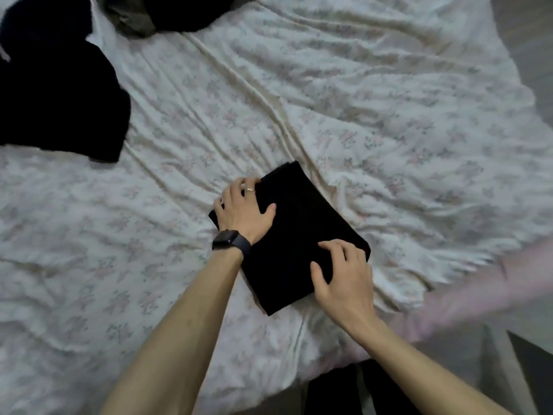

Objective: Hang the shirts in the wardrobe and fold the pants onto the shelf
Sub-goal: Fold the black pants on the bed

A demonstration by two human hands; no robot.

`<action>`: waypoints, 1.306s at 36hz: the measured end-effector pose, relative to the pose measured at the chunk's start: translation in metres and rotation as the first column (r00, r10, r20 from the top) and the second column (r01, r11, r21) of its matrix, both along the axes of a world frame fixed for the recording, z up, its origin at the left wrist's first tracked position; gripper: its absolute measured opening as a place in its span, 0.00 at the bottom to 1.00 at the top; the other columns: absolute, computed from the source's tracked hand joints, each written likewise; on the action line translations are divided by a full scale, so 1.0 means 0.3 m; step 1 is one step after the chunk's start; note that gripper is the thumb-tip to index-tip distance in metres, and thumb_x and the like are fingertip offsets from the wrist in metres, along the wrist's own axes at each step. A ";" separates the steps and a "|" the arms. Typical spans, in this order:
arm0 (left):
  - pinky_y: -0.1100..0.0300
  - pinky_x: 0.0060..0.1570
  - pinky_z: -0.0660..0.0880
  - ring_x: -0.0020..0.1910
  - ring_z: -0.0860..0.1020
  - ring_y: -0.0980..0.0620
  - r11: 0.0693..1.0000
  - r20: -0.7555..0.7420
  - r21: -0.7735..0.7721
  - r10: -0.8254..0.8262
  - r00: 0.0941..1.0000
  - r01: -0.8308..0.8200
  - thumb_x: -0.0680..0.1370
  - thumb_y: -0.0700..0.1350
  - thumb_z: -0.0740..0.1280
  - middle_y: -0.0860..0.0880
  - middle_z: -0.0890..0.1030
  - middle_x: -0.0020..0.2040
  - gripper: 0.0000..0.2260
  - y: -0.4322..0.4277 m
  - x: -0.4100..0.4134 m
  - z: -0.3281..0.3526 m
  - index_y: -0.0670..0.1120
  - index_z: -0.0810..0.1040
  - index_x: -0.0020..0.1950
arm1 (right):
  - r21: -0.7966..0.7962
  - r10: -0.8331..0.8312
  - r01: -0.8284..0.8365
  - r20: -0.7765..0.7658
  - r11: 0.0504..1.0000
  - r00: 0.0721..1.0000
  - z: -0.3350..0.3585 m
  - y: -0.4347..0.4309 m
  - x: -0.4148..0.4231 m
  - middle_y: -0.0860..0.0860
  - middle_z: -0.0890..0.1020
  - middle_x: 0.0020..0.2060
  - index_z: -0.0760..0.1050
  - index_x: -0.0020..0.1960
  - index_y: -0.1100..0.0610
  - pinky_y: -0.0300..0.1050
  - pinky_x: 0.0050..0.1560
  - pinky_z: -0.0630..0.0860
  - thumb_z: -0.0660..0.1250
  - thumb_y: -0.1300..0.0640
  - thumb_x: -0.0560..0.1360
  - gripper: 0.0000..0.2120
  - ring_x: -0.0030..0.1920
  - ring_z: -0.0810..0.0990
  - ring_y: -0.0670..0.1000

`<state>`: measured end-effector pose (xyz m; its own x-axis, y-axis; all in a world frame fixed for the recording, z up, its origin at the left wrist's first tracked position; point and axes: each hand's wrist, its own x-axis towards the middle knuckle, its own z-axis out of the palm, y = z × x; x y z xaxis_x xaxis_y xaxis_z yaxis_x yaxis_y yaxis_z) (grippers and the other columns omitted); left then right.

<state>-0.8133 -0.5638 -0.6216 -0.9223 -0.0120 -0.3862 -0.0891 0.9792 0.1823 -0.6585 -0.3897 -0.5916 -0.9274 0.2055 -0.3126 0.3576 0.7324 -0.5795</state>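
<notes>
At the near edge of the bed [389,115], both of the person's bare forearms are reaching in over the flowered sheet. The right hand [344,280] is resting on the near right corner of the folded black pants [299,223]. Its fingers are spread and lightly arched with the tips pressing into the cloth, and it is closing round nothing. The pants are lying as a compact dark rectangle, set at a slant, a little in from the near edge and about midway along it.

Just beyond, the left hand [242,208], with a watch [230,242] on its wrist and a ring [250,190] on one finger, is taking hold of the bundle's left side. Its thumb is lying flat on top and its fingers are curling down over the edge.

The bundle is looking soft, light and floppy, so the layers are likely to slide apart if it is lifted by one corner. Slipping both hands under opposite sides, palms up, should be the safer hold for carrying it to the shelf.

Farther off, a loose black garment [59,106] is sprawling by the left edge. At the far left corner a dark heap [134,19] of clothes is waiting, its pieces too dim to tell apart.
</notes>
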 end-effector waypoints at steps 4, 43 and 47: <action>0.47 0.61 0.75 0.59 0.78 0.43 0.982 0.370 0.140 0.064 0.927 -0.123 0.73 0.58 0.72 0.46 0.77 0.65 0.34 0.003 -0.127 0.020 0.50 0.64 0.75 | -0.274 -0.318 0.442 0.398 0.854 0.861 0.016 -0.022 0.115 0.45 0.76 0.54 0.73 0.57 0.49 0.47 0.58 0.75 0.72 0.45 0.75 0.15 0.56 0.76 0.47; 0.56 0.50 0.81 0.57 0.83 0.44 0.004 0.588 0.737 0.488 0.645 -0.676 0.73 0.40 0.76 0.41 0.84 0.57 0.30 -0.152 0.449 0.878 0.52 0.69 0.71 | -0.643 0.142 -0.034 0.118 0.766 0.983 0.713 0.330 -0.498 0.56 0.84 0.52 0.79 0.59 0.42 0.58 0.44 0.85 0.77 0.53 0.74 0.16 0.46 0.87 0.55; 0.56 0.47 0.81 0.55 0.84 0.45 -0.047 0.521 0.780 0.601 0.606 -0.624 0.71 0.43 0.77 0.42 0.85 0.56 0.31 -0.112 0.582 1.022 0.56 0.69 0.70 | -0.730 0.311 -0.195 0.026 0.655 0.950 0.818 0.313 -0.506 0.52 0.84 0.54 0.76 0.66 0.44 0.48 0.44 0.84 0.78 0.61 0.72 0.26 0.49 0.87 0.51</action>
<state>-0.6386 -0.5975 -0.3150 -0.7422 -0.2454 -0.6236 -0.5749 -0.2451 0.7807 -0.8104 -0.2960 -0.3462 -0.8446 -0.3692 -0.3878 0.3387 0.1926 -0.9210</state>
